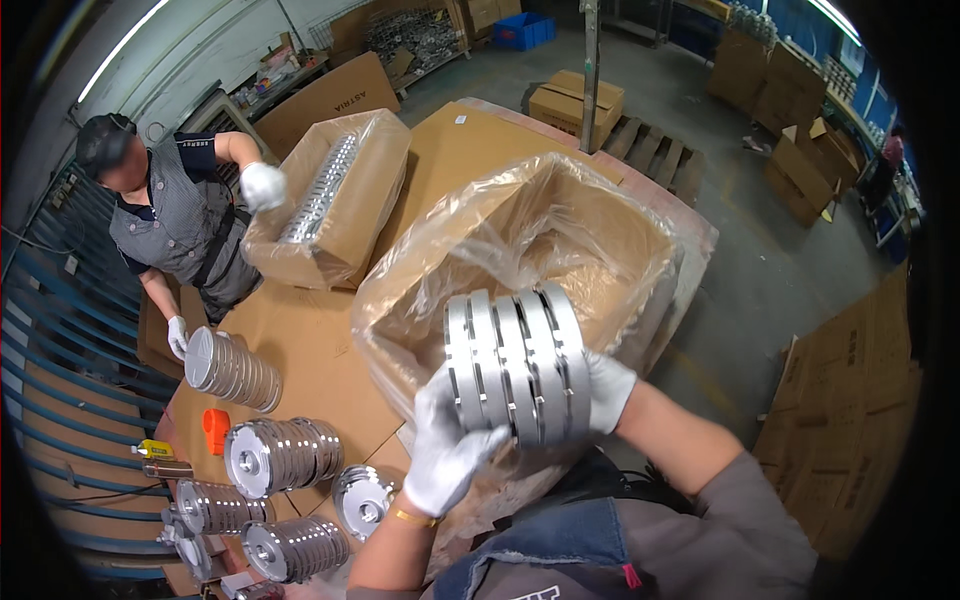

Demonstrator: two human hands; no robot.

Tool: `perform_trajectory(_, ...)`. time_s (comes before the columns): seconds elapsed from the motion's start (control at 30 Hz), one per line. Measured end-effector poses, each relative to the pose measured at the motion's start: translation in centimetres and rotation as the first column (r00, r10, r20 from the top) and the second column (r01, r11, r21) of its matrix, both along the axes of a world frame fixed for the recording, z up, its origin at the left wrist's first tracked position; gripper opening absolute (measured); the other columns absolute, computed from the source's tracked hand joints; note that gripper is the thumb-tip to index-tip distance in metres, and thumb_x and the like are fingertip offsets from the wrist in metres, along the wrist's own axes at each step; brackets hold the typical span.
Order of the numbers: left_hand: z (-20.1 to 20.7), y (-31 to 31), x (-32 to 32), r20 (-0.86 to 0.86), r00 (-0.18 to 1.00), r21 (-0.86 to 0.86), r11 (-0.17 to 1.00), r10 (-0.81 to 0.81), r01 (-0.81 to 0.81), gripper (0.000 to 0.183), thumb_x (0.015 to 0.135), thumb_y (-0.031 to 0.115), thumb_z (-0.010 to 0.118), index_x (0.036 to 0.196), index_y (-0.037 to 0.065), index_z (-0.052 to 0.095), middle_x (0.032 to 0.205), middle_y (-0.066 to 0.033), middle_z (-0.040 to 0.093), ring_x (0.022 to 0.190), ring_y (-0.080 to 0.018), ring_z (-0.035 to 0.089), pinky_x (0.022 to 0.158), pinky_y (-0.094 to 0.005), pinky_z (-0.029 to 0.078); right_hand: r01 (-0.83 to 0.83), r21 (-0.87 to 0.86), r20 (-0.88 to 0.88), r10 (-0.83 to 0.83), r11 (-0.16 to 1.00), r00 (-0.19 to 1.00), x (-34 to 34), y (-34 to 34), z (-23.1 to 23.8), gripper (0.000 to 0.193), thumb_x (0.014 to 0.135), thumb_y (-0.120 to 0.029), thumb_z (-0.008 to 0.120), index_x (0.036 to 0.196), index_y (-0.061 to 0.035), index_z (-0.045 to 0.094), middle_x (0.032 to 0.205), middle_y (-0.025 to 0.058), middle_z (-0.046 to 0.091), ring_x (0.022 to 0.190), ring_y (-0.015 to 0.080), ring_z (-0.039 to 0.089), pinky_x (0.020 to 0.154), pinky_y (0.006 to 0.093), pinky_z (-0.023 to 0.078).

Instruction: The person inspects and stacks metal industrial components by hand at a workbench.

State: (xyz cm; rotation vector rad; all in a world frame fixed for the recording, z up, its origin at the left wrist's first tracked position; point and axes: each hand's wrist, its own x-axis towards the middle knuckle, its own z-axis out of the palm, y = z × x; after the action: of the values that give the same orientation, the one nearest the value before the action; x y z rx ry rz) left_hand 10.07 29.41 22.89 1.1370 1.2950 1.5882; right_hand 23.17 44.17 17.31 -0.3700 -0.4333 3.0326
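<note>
Between my two white-gloved hands is a stack of several round silver metal discs [515, 370], lying on its side with narrow dark gaps between the discs. My left hand [450, 445] grips its left end, thumb along the lower edge. On the other end is my right hand [607, 390], its fingers partly hidden behind the stack. The discs are held over the near edge of an open cardboard box [420, 275] lined with clear plastic. Down to the left, more silver disc stacks [285, 455] rest on the cardboard-covered table, apart from my hands.
At the left stands a co-worker [180, 200] in white gloves, one hand near a second plastic-lined box [370, 225] of metal parts, the other by a disc stack [235, 370]. An orange object [215, 432] lies nearby. Beyond the table are a post [590, 80] and a wooden pallet [655, 155].
</note>
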Motion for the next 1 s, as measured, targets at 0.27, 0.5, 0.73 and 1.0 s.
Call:
perform_trajectory(0.27, -7.9, 18.0, 0.7, 0.533, 0.796, -0.074, 0.953, 0.287, -0.294, 0.046, 0.088, 0.011, 0.058, 0.127, 0.004, 0.035, 0.126, -0.0103, 0.046, 0.113, -0.0195, 0.048, 0.098, -0.0349, 0.038, -0.26, 0.169, 0.445, 0.162, 0.951, 0.881, -0.2, 19.1, -0.6, 0.065, 0.086, -0.061, 0.044, 0.133, -0.0162, 0.043, 0.134, 0.0125, 0.048, 0.121, 0.0377, 0.046, 0.094, 0.0611, 0.039)
perform_trajectory(0.5, -16.3, 27.8, -2.6, 0.661, 0.557, -0.471, 0.856, 0.503, -0.214, 0.053, 0.09, 0.01, 0.055, 0.138, 0.01, 0.034, 0.117, -0.0035, 0.052, 0.096, -0.0182, 0.055, 0.087, -0.0383, 0.044, -0.226, 0.358, 0.679, -0.087, 0.906, 0.729, -2.8, 25.7, -6.7, 0.082, 0.088, -0.048, 0.054, 0.146, -0.0092, 0.012, 0.146, 0.0314, 0.01, 0.125, 0.0506, 0.034, 0.099, 0.0534, 0.038)
perform_trajectory(0.73, -18.0, 28.7, -3.6, 0.607, 0.675, -0.441, 0.884, 0.42, -0.154, 0.053, 0.088, 0.002, 0.053, 0.137, -0.001, 0.033, 0.129, -0.0112, 0.049, 0.107, -0.0192, 0.054, 0.089, -0.0327, 0.046, -0.556, 0.593, 0.742, -0.127, 0.582, 0.658, -0.2, 26.2, -5.3, 0.074, 0.085, -0.04, 0.06, 0.14, -0.0013, 0.03, 0.141, 0.0235, 0.035, 0.122, 0.0395, 0.044, 0.098, 0.0444, 0.04)
perform_trajectory(1.0, -19.6, 26.5, -2.8, 0.554, 0.712, -0.584, 0.811, 0.431, -0.036, 0.054, 0.089, 0.02, 0.056, 0.136, 0.002, 0.034, 0.127, -0.0088, 0.05, 0.107, -0.0193, 0.053, 0.083, -0.0325, 0.045, -0.679, 0.575, 0.655, -0.24, -0.456, 0.716, -3.3, 25.5, -1.4, 0.053, 0.079, -0.04, 0.06, 0.112, 0.0003, 0.06, 0.118, 0.0233, 0.056, 0.11, 0.034, 0.053, 0.096, 0.0362, 0.041)
